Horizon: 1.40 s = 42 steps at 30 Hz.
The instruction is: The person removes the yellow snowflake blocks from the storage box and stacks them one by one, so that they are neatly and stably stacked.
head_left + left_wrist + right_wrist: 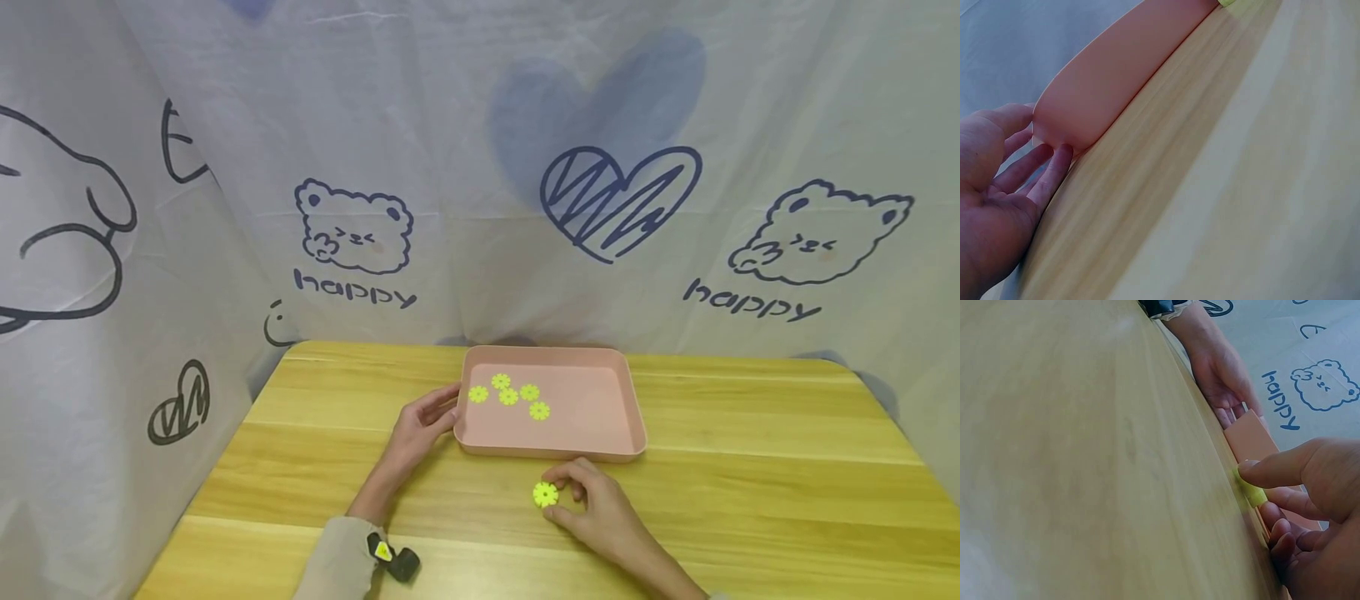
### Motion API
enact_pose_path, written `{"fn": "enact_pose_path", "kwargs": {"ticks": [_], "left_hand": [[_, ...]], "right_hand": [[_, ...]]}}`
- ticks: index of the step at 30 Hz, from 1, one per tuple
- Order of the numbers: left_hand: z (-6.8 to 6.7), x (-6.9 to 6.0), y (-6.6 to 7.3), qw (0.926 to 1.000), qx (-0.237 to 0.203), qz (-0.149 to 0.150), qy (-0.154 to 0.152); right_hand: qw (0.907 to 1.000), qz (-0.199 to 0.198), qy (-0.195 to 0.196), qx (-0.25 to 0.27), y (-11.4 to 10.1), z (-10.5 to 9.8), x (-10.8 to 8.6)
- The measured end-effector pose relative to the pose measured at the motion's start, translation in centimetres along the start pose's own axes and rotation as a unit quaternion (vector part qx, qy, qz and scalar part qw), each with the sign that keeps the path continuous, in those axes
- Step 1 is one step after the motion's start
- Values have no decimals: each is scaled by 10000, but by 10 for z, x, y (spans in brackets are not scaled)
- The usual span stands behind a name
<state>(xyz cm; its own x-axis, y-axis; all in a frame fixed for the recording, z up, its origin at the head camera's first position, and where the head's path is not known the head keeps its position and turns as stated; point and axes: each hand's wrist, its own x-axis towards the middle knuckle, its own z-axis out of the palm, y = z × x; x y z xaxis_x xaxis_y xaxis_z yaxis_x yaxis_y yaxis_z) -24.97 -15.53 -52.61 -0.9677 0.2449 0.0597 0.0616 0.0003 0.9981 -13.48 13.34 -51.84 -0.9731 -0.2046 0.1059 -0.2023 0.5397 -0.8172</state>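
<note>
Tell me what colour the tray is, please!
Pink; the tray shows best in the head view.

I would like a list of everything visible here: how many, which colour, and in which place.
Table: one, yellowish, under the tray.
Tray: one, pink, near the table's far edge.
Notched discs: six, yellow; five in the tray, one held in front.
Printed cloth: count unclear, whitish, behind and left of the table.
Wrist device: one, black, by the left sleeve.
Left sleeve: one, beige, bottom of head view.
Left grip: one, touching the tray's left side.
Right grip: one, pinching the sixth disc.
</note>
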Motion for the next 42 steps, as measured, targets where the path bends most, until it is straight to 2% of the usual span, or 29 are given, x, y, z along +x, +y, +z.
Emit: {"fn": "enact_pose_path", "kwargs": {"ticks": [17,42], "left_hand": [[0,1,-1,9999,-60,148,-16],[-1,1,-3,10000,36,92,13]], "right_hand": [[10000,-17,-18,30,-2,-1,-1],[9998,-181,-43,50,-2,-2,-2]]}}
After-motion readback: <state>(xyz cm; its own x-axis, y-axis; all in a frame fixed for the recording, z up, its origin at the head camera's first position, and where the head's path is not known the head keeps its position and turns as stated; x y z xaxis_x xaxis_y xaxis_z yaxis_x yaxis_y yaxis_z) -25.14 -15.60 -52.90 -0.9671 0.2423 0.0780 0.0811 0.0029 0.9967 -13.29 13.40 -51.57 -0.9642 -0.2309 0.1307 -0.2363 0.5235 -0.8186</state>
